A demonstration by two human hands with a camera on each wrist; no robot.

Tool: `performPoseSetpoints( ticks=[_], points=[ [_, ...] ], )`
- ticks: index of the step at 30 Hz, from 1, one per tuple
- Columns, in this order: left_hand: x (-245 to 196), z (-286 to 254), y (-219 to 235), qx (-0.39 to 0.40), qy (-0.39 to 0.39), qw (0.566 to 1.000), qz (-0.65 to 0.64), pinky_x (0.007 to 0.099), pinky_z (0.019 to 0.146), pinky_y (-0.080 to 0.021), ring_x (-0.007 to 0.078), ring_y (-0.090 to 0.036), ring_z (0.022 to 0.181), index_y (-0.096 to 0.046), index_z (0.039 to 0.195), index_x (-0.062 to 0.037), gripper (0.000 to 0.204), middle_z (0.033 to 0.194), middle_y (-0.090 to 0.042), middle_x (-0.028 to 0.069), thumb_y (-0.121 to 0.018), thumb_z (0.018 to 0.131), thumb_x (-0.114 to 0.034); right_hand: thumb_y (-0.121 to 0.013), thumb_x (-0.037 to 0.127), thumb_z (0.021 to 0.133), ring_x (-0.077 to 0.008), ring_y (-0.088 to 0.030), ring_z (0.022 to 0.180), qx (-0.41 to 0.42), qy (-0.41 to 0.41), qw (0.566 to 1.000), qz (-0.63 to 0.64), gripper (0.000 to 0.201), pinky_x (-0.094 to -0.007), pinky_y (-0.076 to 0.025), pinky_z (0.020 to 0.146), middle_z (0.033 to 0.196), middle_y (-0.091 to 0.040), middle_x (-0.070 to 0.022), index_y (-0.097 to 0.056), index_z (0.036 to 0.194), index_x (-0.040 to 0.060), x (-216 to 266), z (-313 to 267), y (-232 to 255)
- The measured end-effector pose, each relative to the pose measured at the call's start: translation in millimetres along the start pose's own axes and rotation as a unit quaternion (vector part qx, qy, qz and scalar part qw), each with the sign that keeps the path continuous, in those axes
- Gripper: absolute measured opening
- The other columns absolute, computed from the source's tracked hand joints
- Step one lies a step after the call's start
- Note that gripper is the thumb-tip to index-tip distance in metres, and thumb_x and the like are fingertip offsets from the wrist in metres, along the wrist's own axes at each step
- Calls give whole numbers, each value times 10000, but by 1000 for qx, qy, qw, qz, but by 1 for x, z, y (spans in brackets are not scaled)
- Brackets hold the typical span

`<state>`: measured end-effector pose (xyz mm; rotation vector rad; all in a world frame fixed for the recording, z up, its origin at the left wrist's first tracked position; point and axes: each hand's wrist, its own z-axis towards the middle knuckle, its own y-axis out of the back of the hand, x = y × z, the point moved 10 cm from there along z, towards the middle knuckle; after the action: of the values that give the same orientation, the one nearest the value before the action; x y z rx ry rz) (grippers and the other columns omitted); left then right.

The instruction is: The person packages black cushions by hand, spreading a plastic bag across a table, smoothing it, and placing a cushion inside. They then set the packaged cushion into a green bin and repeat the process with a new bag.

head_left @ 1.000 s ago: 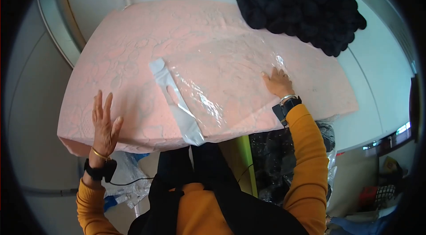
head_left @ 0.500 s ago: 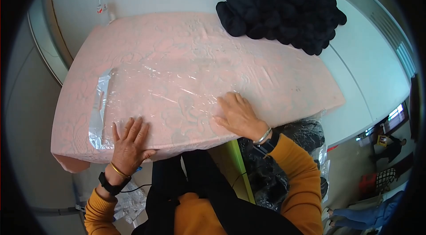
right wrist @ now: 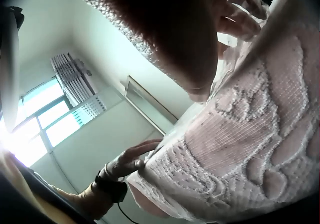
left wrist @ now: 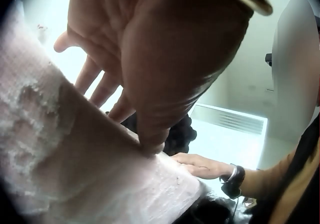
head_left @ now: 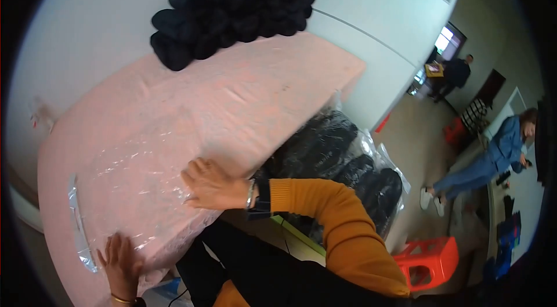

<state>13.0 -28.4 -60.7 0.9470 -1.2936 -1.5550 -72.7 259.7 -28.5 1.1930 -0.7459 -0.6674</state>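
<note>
A clear plastic bag (head_left: 136, 168) lies spread over the pink patterned tablecloth (head_left: 301, 69), its white end strip (head_left: 79, 226) toward the left. Beside that strip, my left hand (head_left: 120, 263) rests with fingers spread at the bag's near edge. My right hand (head_left: 216, 185) lies palm down on the other end of the bag, near the front of the table. In the left wrist view, the left hand's (left wrist: 150, 48) thumb touches the cloth. The right wrist view shows the cloth's raised pattern under my right hand (right wrist: 185, 38), with shiny plastic by its fingers.
A pile of black rounded soft things (head_left: 243, 11) stands at the back against the wall. Black items in clear plastic (head_left: 342, 156) sit below the table's right edge. A red stool (head_left: 429, 260) stands on the floor; a person in blue (head_left: 499, 150) is farther right.
The bag shifted left across the cloth and was laid flatter, while both hands came down onto it. The head view then swung right, bringing the stool and the person into sight.
</note>
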Motion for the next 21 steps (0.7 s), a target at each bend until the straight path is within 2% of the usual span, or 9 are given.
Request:
performPoseSetpoints(
  ticks=[1,5,7,9,10,12,15,18,21],
  points=[
    [2,10,-2,0,-12,1000,-1,629,1106,-145,351,-368,1350,-496,1337,-110,563,1416,-450,155,-608,847,-363,-664,383,811,-365,-475,1117,14,8,1000,11,576,-454,-424,916,1132,-488,-203,-516,1166,-45,6,-1,2],
    [53,27,9,53,154,977,138,638,1104,-140,329,-349,1365,-523,1319,-134,471,1456,-413,114,-593,878,-284,-661,326,805,-344,-504,1048,42,94,988,111,463,-421,-456,853,1040,-510,-187,-555,1057,-48,47,-13,12],
    [55,26,23,-13,151,966,209,637,1100,-163,320,-350,1364,-536,1306,-138,441,1467,-403,94,-597,875,-211,-675,284,788,-342,-522,1012,36,175,960,217,421,-407,-469,832,1024,-518,-183,-564,1038,-36,72,-21,11],
    [47,19,35,-113,107,969,192,633,1089,-195,315,-359,1355,-538,1299,-137,442,1474,-389,102,-609,867,-193,-712,238,762,-340,-514,1057,12,230,930,285,442,-405,-461,870,1100,-510,-165,-553,1106,9,85,-26,11],
    [42,16,33,-111,98,974,172,625,1090,-196,315,-358,1355,-533,1309,-138,454,1477,-382,109,-612,866,-201,-734,215,748,-336,-496,1115,0,246,926,288,480,-408,-447,908,1163,-502,-151,-546,1155,43,86,-26,14],
    [18,11,38,-92,81,987,103,611,1093,-196,317,-359,1352,-528,1320,-140,482,1476,-378,120,-626,861,-249,-766,208,724,-349,-466,1165,-118,247,954,125,554,-438,-403,965,1237,-485,-157,-538,1205,55,81,-28,39],
    [-41,10,50,-82,20,993,-79,592,1101,-185,318,-377,1345,-538,1313,-140,588,1451,-413,117,-678,803,-397,-787,181,700,-364,-434,1201,-87,198,972,97,593,-463,-362,997,1275,-468,-164,-535,1220,49,63,-23,26],
    [-84,14,47,-86,-33,992,-91,585,1105,-181,317,-381,1350,-560,1286,-143,661,1434,-436,109,-721,726,-455,-791,164,696,-348,-447,1205,-61,188,973,117,589,-443,-374,994,1287,-473,-155,-541,1216,47,71,-22,12],
    [-79,18,36,-89,-46,993,-62,581,1110,-173,319,-379,1354,-569,1278,-148,653,1426,-448,101,-750,709,-412,-787,142,699,-334,-479,1181,-34,191,966,169,559,-421,-400,975,1272,-498,-148,-556,1198,42,79,-23,9]
  ],
)
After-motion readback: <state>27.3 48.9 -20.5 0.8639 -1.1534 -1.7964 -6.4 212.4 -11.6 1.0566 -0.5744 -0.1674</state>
